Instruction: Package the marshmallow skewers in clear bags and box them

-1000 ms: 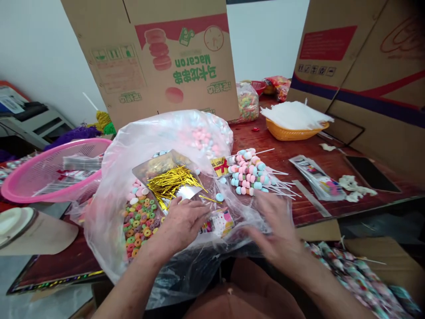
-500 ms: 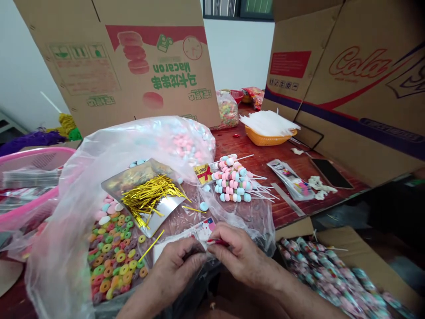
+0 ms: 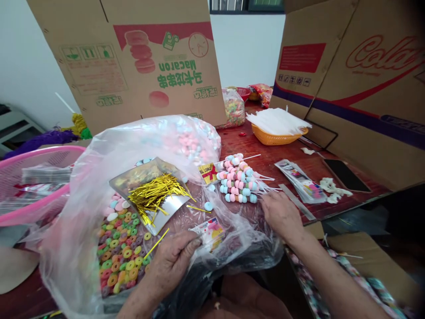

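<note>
My left hand (image 3: pixel 172 259) is closed on a small printed cellophane bag (image 3: pixel 210 231), held over a big clear plastic sack (image 3: pixel 83 177). My right hand (image 3: pixel 279 212) reaches to the white stick ends of a pile of candy skewers (image 3: pixel 237 179) threaded with pink, white and blue pieces; its fingers curl at the sticks, and I cannot make out whether they grip one. A tray of gold twist ties (image 3: pixel 154 195) lies on the sack, beside several coloured ring candies (image 3: pixel 119 248).
A pink basket (image 3: pixel 40 208) sits at the left. An orange basket (image 3: pixel 274 137) of white sticks stands behind. More printed bags (image 3: pixel 300 179) and a dark phone (image 3: pixel 347 175) lie right. Cardboard boxes (image 3: pixel 149 57) wall the back. A box of wrapped skewers (image 3: pixel 372 283) is at the lower right.
My right hand left the small bag and moved right and forward to the skewer pile. My left hand stays on the bag, which has shifted slightly right.
</note>
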`<state>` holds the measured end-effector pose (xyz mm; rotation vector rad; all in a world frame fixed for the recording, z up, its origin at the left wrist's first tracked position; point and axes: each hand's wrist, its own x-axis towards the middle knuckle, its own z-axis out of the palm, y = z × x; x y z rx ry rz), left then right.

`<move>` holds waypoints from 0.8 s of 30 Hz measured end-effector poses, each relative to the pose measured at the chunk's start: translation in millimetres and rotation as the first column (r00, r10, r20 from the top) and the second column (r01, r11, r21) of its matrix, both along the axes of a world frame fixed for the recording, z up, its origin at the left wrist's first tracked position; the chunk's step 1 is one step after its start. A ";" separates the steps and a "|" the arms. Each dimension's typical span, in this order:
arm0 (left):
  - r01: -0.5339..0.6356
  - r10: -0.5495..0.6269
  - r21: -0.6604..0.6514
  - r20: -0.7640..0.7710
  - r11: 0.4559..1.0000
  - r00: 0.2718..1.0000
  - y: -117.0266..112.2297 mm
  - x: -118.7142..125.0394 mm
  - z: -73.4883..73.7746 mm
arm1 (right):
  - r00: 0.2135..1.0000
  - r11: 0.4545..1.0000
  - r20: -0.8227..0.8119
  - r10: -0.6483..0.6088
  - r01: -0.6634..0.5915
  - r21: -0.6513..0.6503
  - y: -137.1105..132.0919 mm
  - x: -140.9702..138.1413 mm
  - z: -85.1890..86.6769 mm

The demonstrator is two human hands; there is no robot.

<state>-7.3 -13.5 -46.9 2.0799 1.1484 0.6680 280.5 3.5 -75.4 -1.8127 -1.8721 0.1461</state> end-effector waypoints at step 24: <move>0.259 -0.083 0.520 -0.338 0.814 0.938 21.5 -18.8 27.8 | 0.838 0.830 0.135 0.529 -0.544 0.122 -50.5 3.2 40.3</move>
